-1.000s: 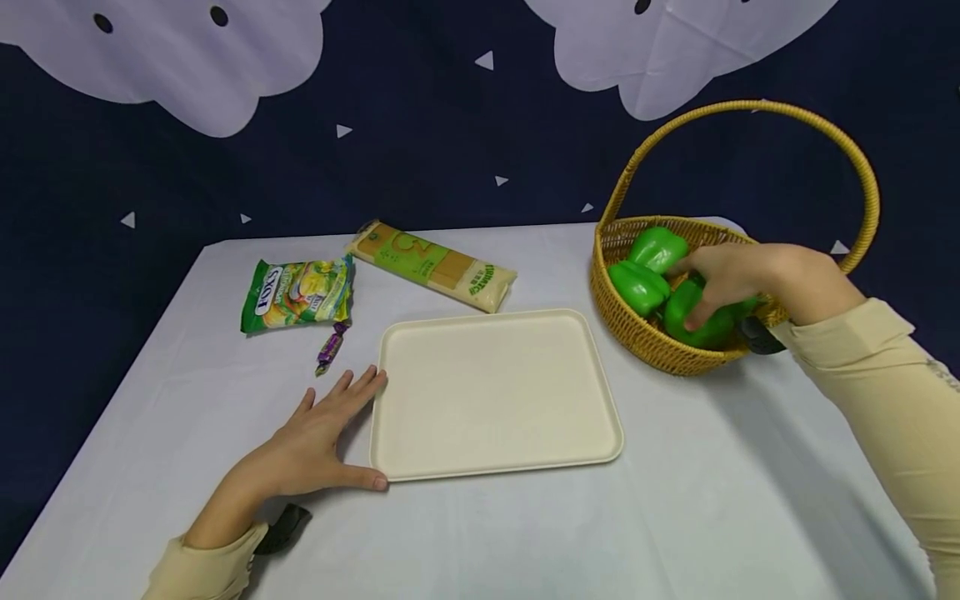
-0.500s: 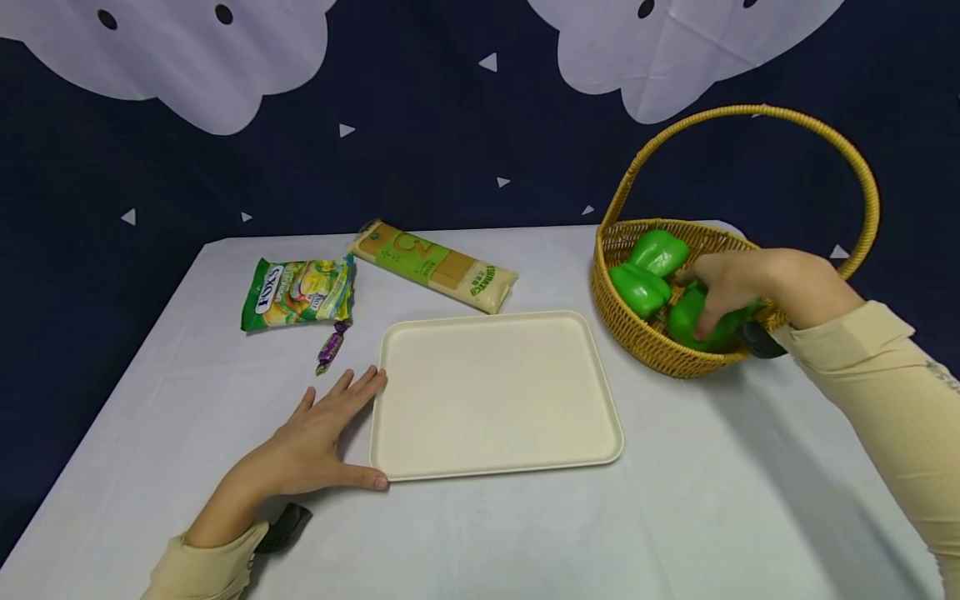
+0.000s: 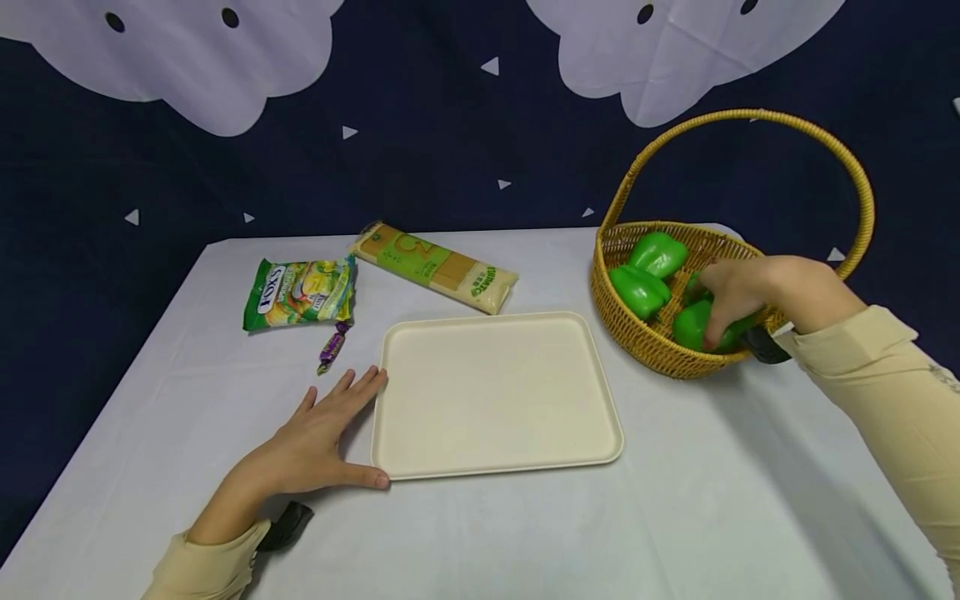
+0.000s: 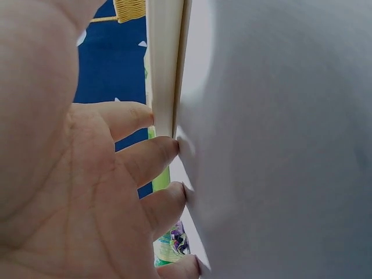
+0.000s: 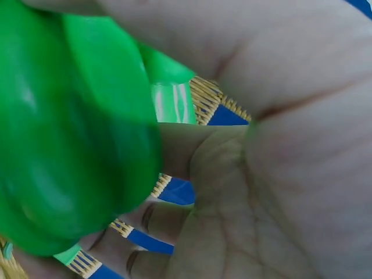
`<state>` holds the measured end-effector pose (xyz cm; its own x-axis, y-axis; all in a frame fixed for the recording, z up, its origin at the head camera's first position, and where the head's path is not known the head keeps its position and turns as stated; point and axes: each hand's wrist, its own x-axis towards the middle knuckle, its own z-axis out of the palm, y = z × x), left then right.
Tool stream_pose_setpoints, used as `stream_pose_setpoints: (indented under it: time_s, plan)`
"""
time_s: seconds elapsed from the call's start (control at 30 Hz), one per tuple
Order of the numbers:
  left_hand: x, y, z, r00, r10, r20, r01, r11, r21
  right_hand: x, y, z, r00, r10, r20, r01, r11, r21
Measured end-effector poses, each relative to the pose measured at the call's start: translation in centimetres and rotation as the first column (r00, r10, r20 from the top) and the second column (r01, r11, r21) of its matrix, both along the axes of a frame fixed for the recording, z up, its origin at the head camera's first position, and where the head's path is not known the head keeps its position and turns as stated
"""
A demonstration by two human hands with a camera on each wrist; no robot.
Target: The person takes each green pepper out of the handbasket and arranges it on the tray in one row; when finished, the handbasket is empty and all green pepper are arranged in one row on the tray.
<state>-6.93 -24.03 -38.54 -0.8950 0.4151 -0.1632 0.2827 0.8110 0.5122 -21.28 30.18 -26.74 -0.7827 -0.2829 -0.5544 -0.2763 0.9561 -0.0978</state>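
Seemingly early on, the right hand grips a green pepper, not yet out of the basket, other peppers untouched; the left hand, spread out, touches the tray.

Open room lies over the tray; rightward, the basket's wall bars low passage.

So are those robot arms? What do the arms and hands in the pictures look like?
No, a person's. The left hand and right hand are bare, without gloves. The arms wear a cream fabric left sleeve and matching right sleeve, with small dark marks near the right edge. A small black object shows at each wrist.
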Motion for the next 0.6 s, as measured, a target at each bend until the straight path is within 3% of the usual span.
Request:
stream_pose_setpoints:
  time_s: [0.27, 0.6]
  plan:
    - [0.1, -0.1, -0.3, 1.0, -0.005, -0.006, 0.005, 1.0, 0.001, 0.3, 0.6, -0.2, 1.0, 0.001, -0.017, -0.001, 1.0, -0.008]
    - [0.0, -0.1, -0.1, 1.0, -0.006, -0.007, 0.006, 1.0, -0.008, 0.8, 1.2, 0.0, 0.998, -0.068, -0.01, 0.066, 0.99, -0.125]
